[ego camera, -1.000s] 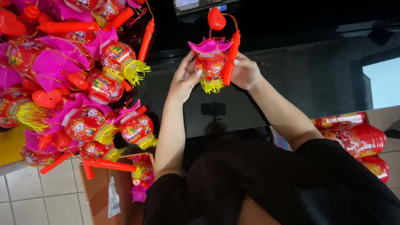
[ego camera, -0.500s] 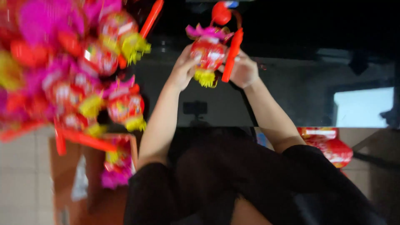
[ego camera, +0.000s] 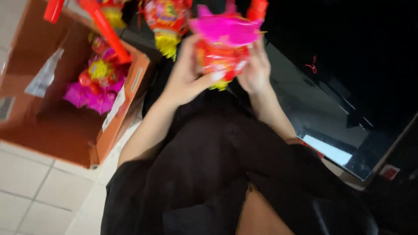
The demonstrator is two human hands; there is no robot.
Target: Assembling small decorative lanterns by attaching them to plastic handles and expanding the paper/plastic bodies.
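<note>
Lantern toy point(ego camera: 222, 52), red-bodied with a bright pink fan-like top and a yellow fringe at its lower end, sits high in the middle of the view, held up between both hands above the person's dark-clothed lap point(ego camera: 217, 174). Largest around it is the glossy black surface point(ego camera: 348, 87) that fills the right side, with a pale reflection near its lower edge. On the left stands an open brown cardboard box point(ego camera: 65, 130) on pale floor tiles point(ego camera: 35, 196); inside it lies another lantern point(ego camera: 98, 82) of pink, red and yellow. More lanterns hang at the top edge: one with a yellow tassel point(ego camera: 167, 21) just left of the held one, and a long red stick point(ego camera: 106, 28) slanting across the box's upper corner.

The left hand point(ego camera: 187, 78) wraps the lantern's left side, thumb lying across the red body near the lower fringe, fingers curled up behind it. The right hand point(ego camera: 257, 69) presses against the right side, fingers upright along the body and reaching to the pink top. Both hands are closed on the toy, which lies clamped between the two palms. The picture is blurred, so finer finger placement cannot be told.
</note>
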